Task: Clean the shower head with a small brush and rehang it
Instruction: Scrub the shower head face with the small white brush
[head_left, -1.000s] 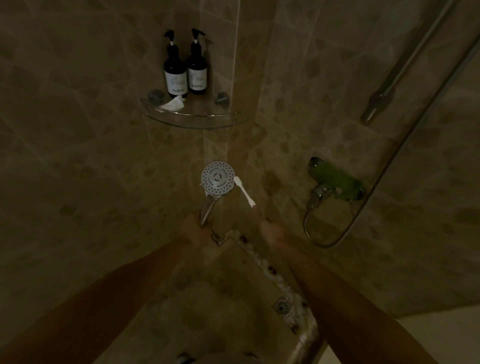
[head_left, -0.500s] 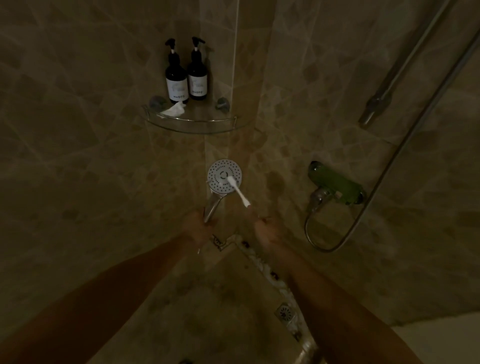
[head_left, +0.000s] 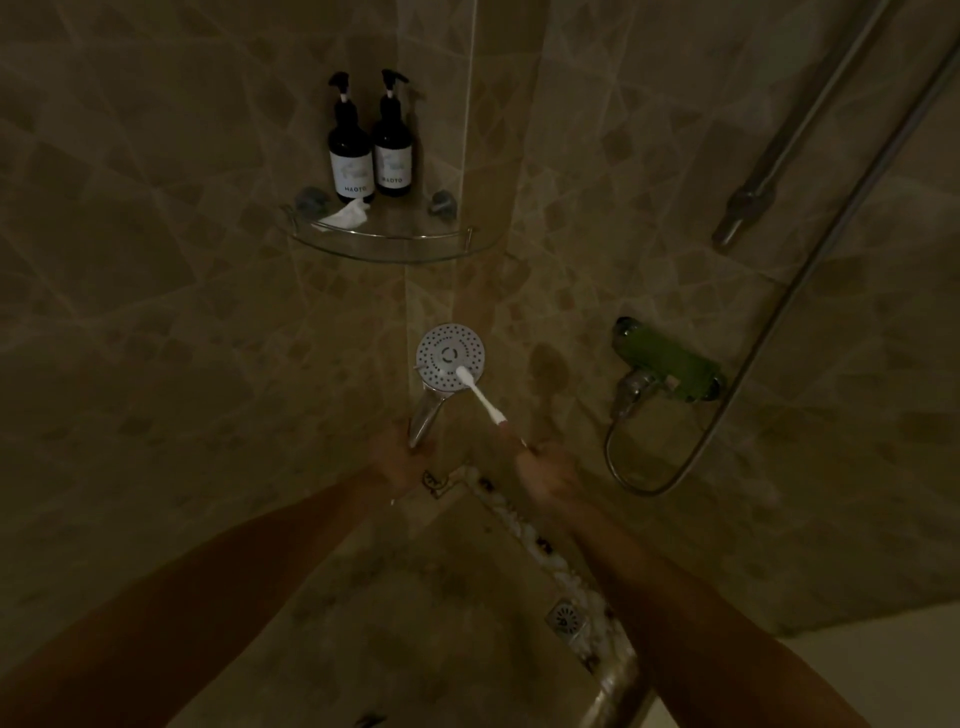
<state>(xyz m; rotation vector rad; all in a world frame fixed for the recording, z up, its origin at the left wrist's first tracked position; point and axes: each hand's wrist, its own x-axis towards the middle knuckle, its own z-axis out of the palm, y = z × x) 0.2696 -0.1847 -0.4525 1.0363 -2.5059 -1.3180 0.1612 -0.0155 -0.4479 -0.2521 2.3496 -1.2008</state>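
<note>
The round chrome shower head (head_left: 447, 351) faces me in the dim shower corner, its nozzle plate upright. My left hand (head_left: 397, 457) grips its shiny handle from below. My right hand (head_left: 545, 470) holds a small white brush (head_left: 480, 397) by the lower end of its handle. The brush head lies against the lower right part of the nozzle plate. The hose (head_left: 717, 415) loops from the mixer at the right up along the wall.
A glass corner shelf (head_left: 395, 244) above carries two dark pump bottles (head_left: 370, 150) and a white scrap. A green-topped mixer tap (head_left: 670, 371) sits on the right wall, under the riser rail (head_left: 779, 156). A floor drain (head_left: 566, 618) lies below right.
The brush head moved from beside the right rim of the shower head onto its face, then to the lower right of the plate. Both hands stayed close together.
</note>
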